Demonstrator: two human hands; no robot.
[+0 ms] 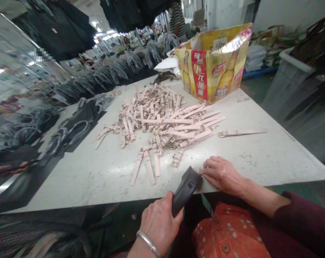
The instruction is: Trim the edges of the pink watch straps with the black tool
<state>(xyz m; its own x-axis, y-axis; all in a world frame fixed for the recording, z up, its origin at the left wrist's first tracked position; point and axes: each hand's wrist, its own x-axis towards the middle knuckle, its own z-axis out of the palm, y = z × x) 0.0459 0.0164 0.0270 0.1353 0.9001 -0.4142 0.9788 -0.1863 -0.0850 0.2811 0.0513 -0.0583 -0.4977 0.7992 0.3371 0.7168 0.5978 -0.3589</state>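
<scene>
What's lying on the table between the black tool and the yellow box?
Part of a heap of pale pink buckled straps lies between the black tool and the yellow box, as the head camera's view shows.

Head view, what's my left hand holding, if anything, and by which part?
Your left hand holds the dark handheld tool by its handle, the end nearer you.

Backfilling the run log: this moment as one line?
left hand: grips black tool | right hand: pinches pink strap at tool's head | table: heap of buckled straps, lone strap to its right, yellow carton behind
</scene>
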